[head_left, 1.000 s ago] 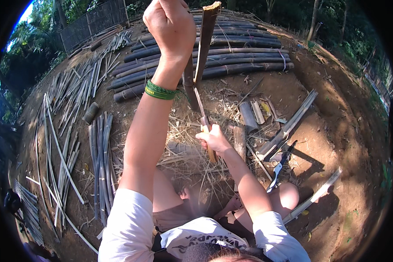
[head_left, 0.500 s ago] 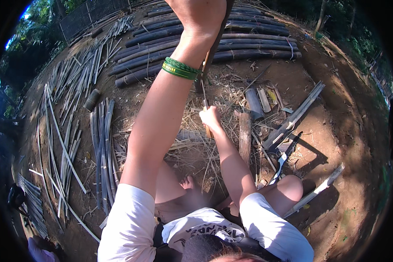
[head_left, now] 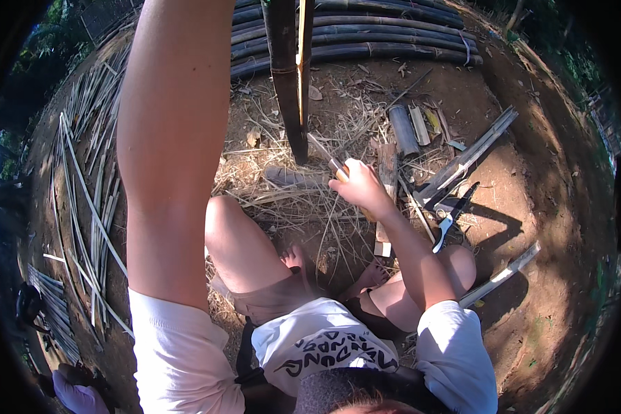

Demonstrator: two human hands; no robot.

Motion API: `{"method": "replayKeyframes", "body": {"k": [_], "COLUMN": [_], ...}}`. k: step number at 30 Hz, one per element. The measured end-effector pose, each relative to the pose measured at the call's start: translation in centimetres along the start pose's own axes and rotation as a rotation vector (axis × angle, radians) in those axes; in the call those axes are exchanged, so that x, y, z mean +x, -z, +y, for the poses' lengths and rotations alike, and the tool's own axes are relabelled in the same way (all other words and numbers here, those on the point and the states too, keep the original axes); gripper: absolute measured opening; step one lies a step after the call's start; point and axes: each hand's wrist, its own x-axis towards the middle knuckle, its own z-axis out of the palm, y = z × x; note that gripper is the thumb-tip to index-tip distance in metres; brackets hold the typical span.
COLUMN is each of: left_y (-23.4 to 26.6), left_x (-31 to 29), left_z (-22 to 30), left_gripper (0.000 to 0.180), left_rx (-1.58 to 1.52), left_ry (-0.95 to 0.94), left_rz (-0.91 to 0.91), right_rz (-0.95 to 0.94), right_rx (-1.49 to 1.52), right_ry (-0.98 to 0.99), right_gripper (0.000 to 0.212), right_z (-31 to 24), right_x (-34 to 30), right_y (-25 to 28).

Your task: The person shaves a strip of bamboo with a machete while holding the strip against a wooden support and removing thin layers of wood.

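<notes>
**Splitting of a bamboo length, knife at its lower end**

The bamboo length (head_left: pixel 287 83) stands nearly upright ahead of the seated person, its top beyond the upper edge of view. It shows 2 dark strips, the right one with a pale split edge (head_left: pixel 303 41); they converge toward the foot, and whether they are joined there cannot be told. The step in hand is judged to be the parting of these 2 strips.

The right hand (head_left: pixel 360 185), fingers closed around the wooden handle of a knife (head_left: pixel 330 156), lies below and to the right of the bamboo. The blade slants up and left, its tip just beside the lower part of the bamboo; contact cannot be confirmed. The left arm (head_left: pixel 176 103) reaches upward out of view, so the left hand's grip cannot be told.

The next move would seem to call for a steady upper hold, with the blade kept in line with the split and clear of the legs. Pale shavings (head_left: pixel 352 134) and a short bamboo section (head_left: pixel 293 178) lie beneath; stacked poles (head_left: pixel 372 50) lie beyond.
</notes>
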Motion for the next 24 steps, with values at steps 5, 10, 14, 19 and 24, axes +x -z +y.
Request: {"method": "replayKeyframes", "body": {"k": [5, 10, 14, 19, 24], "left_y": [2.5, 4.6, 4.8, 8.0, 9.2], "left_x": [-9.4, -17.3, -20.6, -20.7, -19.7], "left_z": [-5.8, -8.2, -9.9, -9.2, -8.0], "left_gripper": [0.062, 0.060, 0.059, 0.058, 0.057], "left_rx": [0.194, 0.290, 0.275, 0.332, 0.353], "left_ry": [0.277, 0.457, 0.509, 0.541, 0.531], "left_rz": [-0.303, -0.446, -0.464, -0.439, -0.423], "right_rz": [-0.006, -0.050, -0.110, -0.357, -0.616], "right_rx": [0.151, 0.559, 0.703, 0.898, 0.881], "right_ry": [-0.011, -0.257, -0.356, -0.315, -0.231], "right_gripper": [0.047, 0.036, 0.022, 0.019, 0.021], "right_z": [-1.7, 2.4, 3.3, 5.5, 7.7], "right_x": [-0.6, 2.6, 2.4, 2.6, 5.0], "right_y": [-6.0, -13.1, -12.7, -11.0, -5.9]}}
